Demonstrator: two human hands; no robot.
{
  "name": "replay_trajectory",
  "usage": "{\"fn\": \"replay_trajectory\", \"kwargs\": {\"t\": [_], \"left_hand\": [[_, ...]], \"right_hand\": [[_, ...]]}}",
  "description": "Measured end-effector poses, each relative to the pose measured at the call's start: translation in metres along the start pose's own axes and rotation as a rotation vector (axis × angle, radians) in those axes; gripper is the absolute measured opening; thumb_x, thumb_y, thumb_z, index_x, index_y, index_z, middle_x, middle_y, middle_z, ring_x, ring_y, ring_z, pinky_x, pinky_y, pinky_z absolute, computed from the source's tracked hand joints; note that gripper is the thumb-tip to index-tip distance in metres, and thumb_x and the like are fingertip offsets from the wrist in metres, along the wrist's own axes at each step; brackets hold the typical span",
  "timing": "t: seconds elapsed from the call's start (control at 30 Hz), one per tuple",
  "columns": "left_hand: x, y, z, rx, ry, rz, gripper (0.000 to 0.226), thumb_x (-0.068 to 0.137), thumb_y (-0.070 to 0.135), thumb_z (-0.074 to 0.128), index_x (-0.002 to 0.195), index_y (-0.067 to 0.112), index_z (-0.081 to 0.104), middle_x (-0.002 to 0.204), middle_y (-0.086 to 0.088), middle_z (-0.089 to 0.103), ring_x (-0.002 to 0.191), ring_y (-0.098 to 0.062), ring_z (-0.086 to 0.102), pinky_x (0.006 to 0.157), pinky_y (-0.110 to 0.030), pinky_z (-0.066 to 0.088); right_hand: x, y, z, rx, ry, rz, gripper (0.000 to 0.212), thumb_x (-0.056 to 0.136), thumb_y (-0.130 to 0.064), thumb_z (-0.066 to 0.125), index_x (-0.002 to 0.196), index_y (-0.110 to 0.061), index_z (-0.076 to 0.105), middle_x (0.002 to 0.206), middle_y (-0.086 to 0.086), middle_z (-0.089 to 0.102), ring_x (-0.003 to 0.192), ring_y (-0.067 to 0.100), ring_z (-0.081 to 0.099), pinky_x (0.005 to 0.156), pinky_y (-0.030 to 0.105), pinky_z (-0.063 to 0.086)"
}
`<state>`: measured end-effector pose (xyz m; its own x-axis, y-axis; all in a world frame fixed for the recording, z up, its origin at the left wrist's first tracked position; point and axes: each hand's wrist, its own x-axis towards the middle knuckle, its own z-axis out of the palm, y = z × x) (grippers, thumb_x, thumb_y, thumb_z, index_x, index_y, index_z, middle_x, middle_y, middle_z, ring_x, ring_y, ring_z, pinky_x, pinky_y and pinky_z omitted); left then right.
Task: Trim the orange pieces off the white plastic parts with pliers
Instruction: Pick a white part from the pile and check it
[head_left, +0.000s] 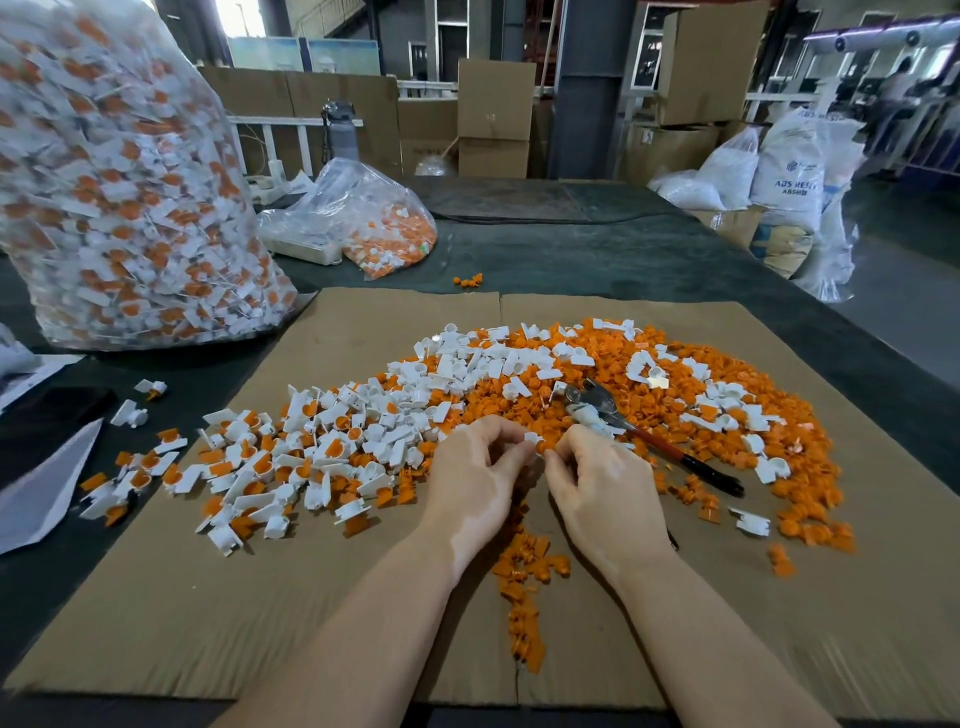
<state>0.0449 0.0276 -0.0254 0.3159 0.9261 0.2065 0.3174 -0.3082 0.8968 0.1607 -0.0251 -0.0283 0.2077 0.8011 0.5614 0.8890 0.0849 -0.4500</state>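
A big clear bag (111, 182) of parts stands at the desk's (571, 254) far left. On the cardboard sheet (260, 597), pliers (623, 421) lie among orange pieces (649, 395). Left hand (475, 475) and right hand (605, 480) together pinch one white part (533, 439).

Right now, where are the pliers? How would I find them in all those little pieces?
Find the brown cardboard sheet on the table, then the big orange heap on its right side. The pliers lie on that heap, just beyond the right hand. They are the only long thing there: a shiny metal head and thin red-and-black handles.
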Motion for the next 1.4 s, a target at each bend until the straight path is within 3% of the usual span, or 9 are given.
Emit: {"fn": "replay_trajectory", "kwargs": {"t": [0.17, 0.33, 0.43, 0.6, 0.77, 1.03, 1.2, 1.3, 1.4], "left_hand": [[-0.002, 0.001, 0.001, 0.117, -0.001, 0.053, 0.015, 0.091, 0.021, 0.06, 0.082, 0.033, 0.058, 0.079, 0.017, 0.06, 0.077, 0.001, 0.057, 0.067, -0.002, 0.04], [0.001, -0.001, -0.001, -0.111, 0.0, -0.086, 0.007, 0.093, 0.017, 0.056, 0.091, 0.021, 0.062, 0.083, -0.002, 0.068, 0.078, -0.015, 0.067, 0.078, -0.031, 0.055], [0.003, -0.001, -0.002, -0.134, 0.0, -0.101, 0.009, 0.094, 0.016, 0.055, 0.094, 0.019, 0.064, 0.086, -0.002, 0.068, 0.074, -0.01, 0.066, 0.076, -0.028, 0.054], [0.002, -0.003, -0.003, -0.165, -0.026, -0.111, 0.013, 0.094, 0.018, 0.055, 0.1, 0.015, 0.066, 0.089, -0.003, 0.069, 0.074, -0.01, 0.067, 0.077, -0.029, 0.056], [0.001, -0.002, -0.004, -0.17, -0.031, -0.097, 0.012, 0.093, 0.016, 0.056, 0.096, 0.015, 0.067, 0.085, -0.003, 0.07, 0.074, -0.012, 0.068, 0.076, -0.03, 0.056], [0.0, 0.0, -0.005, -0.179, -0.042, -0.1, 0.009, 0.091, 0.021, 0.059, 0.094, 0.016, 0.067, 0.085, -0.005, 0.069, 0.081, -0.017, 0.067, 0.083, -0.038, 0.055], [0.0, 0.001, -0.006, -0.155, -0.059, -0.068, 0.01, 0.088, 0.023, 0.064, 0.092, 0.014, 0.066, 0.083, -0.011, 0.069, 0.079, -0.022, 0.067, 0.078, -0.035, 0.056], [0.001, 0.001, -0.007, -0.212, -0.053, -0.101, 0.011, 0.089, 0.022, 0.063, 0.092, 0.011, 0.065, 0.081, -0.011, 0.07, 0.075, -0.019, 0.069, 0.073, -0.03, 0.056], [0.004, 0.0, -0.006, -0.23, -0.025, -0.125, 0.009, 0.088, 0.02, 0.064, 0.088, 0.011, 0.065, 0.071, -0.004, 0.07, 0.065, -0.011, 0.066, 0.062, -0.018, 0.052]], "right_hand": [[-0.001, -0.001, 0.0, 0.005, 0.006, -0.035, 0.022, 0.084, -0.006, 0.065, 0.065, -0.005, 0.054, 0.056, 0.005, 0.054, 0.05, 0.021, 0.048, 0.048, 0.032, 0.039], [0.001, 0.001, -0.001, 0.078, -0.03, -0.022, 0.015, 0.087, -0.02, 0.064, 0.078, -0.008, 0.064, 0.068, -0.001, 0.062, 0.063, 0.015, 0.056, 0.058, 0.029, 0.045], [0.0, 0.001, -0.004, 0.145, -0.017, -0.026, 0.01, 0.084, -0.02, 0.069, 0.089, -0.012, 0.065, 0.075, -0.007, 0.059, 0.07, 0.008, 0.055, 0.063, 0.022, 0.047], [0.0, 0.0, -0.006, 0.146, -0.031, -0.061, 0.027, 0.085, -0.013, 0.067, 0.112, -0.01, 0.066, 0.088, -0.008, 0.054, 0.079, 0.002, 0.05, 0.073, 0.017, 0.045], [0.001, 0.0, -0.007, 0.139, -0.031, -0.084, 0.022, 0.085, -0.009, 0.066, 0.107, -0.009, 0.068, 0.089, 0.0, 0.059, 0.081, 0.011, 0.055, 0.073, 0.028, 0.05], [0.001, 0.001, -0.005, 0.117, -0.023, -0.097, 0.02, 0.085, -0.009, 0.066, 0.104, -0.008, 0.069, 0.089, -0.001, 0.06, 0.081, 0.008, 0.053, 0.072, 0.022, 0.048], [0.001, 0.002, -0.004, 0.105, -0.004, -0.106, 0.022, 0.083, -0.01, 0.069, 0.104, -0.008, 0.069, 0.089, -0.001, 0.061, 0.08, 0.007, 0.054, 0.073, 0.023, 0.05], [0.0, 0.003, -0.007, 0.009, 0.059, -0.077, 0.029, 0.081, -0.018, 0.071, 0.108, -0.007, 0.066, 0.096, 0.002, 0.064, 0.093, 0.015, 0.058, 0.085, 0.029, 0.047], [0.004, 0.009, -0.015, -0.274, 0.045, 0.171, 0.04, 0.088, -0.034, 0.06, 0.12, -0.01, 0.058, 0.115, 0.007, 0.06, 0.109, 0.024, 0.053, 0.092, 0.038, 0.039]]}}
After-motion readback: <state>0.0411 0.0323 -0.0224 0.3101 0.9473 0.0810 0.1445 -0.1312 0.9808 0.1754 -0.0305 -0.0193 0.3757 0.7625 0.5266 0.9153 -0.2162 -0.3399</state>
